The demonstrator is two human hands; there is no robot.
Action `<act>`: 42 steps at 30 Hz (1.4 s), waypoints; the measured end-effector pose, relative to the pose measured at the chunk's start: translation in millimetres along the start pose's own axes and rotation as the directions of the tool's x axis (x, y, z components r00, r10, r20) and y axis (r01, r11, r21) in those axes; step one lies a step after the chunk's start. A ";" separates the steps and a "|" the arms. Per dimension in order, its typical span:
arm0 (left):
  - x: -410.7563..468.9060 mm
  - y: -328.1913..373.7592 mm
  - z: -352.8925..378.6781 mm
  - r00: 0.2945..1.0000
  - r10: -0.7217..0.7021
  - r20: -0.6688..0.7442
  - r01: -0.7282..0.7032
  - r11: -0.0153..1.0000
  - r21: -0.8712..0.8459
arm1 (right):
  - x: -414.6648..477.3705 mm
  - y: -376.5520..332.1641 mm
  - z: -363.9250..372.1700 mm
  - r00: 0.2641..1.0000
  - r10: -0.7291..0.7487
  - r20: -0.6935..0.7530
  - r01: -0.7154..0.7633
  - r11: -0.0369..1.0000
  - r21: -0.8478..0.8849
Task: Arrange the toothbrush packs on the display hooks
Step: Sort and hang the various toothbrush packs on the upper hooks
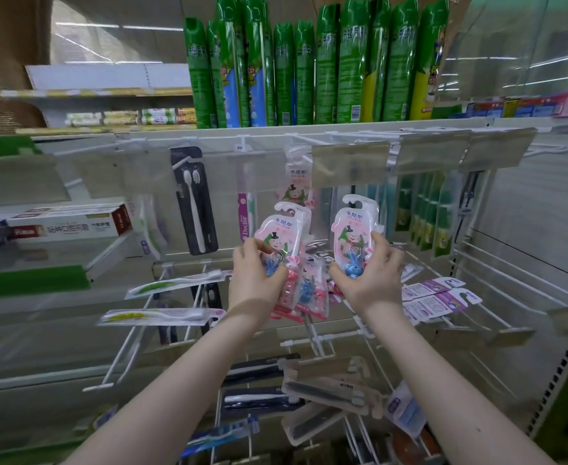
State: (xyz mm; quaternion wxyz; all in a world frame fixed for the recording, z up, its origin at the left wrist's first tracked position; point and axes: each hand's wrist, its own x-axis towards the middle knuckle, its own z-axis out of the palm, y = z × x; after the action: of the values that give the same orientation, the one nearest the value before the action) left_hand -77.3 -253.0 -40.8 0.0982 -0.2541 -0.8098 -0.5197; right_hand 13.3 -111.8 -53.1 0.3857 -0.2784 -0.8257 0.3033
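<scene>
against white shop display hooks point(304, 159), the left hand point(255, 276) grips several pink-and-white plastic children's toothbrush packs point(284, 243) and the right hand point(369, 273) one alike point(354, 233); light, stiffish, slippery, probably best pinched low, hanger hole free.

left hand point(254, 280) grips several kids' toothbrush packs point(284, 243); right hand point(369, 273) grips one pack point(354, 229) below the hooks point(304, 142).
</scene>
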 end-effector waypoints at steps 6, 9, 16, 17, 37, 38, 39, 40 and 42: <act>2.9 -8.6 -15.7 0.998 -0.029 -0.051 0.022 0.992 -0.121 | -7.1 -11.2 11.0 1.000 -0.027 0.007 0.027 0.999 0.032; 4.4 -12.9 -18.4 0.997 -0.067 -0.050 0.054 0.975 -0.216 | -6.9 -12.8 13.8 0.998 -0.065 -0.010 0.065 0.996 0.063; 6.8 -6.3 -18.0 0.976 -0.216 -0.023 0.184 0.876 -0.446 | 2.0 -9.4 14.8 0.989 -0.142 -0.040 0.147 0.975 0.168; 8.0 -4.0 -17.0 0.976 -0.218 -0.032 0.178 0.867 -0.466 | 4.3 -8.5 14.8 0.989 -0.145 -0.037 0.149 0.971 0.189; 36.1 8.5 12.1 0.946 -0.288 -0.147 0.174 0.836 -0.520 | 52.3 -1.0 10.2 0.982 -0.134 0.136 0.089 0.952 0.293; 36.8 8.9 12.7 0.945 -0.287 -0.153 0.169 0.836 -0.522 | 54.4 -1.6 10.1 0.983 -0.143 0.118 0.102 0.950 0.296; 37.5 9.2 13.0 0.945 -0.285 -0.159 0.164 0.836 -0.523 | 56.6 -2.5 10.0 0.983 -0.152 0.102 0.116 0.947 0.298; 38.2 9.4 13.2 0.945 -0.282 -0.164 0.158 0.836 -0.525 | 59.1 -3.8 10.1 0.983 -0.163 0.090 0.129 0.946 0.299; 39.4 9.2 12.9 0.944 -0.285 -0.167 0.156 0.830 -0.535 | 63.3 -6.0 10.9 0.981 -0.183 0.071 0.154 0.942 0.297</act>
State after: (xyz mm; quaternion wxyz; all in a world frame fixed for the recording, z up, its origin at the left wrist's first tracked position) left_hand -104.8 -226.3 -22.5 0.0627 -0.1107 -0.6471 -0.7517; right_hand -31.5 -75.1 -24.8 0.4059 -0.1321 -0.8109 0.4003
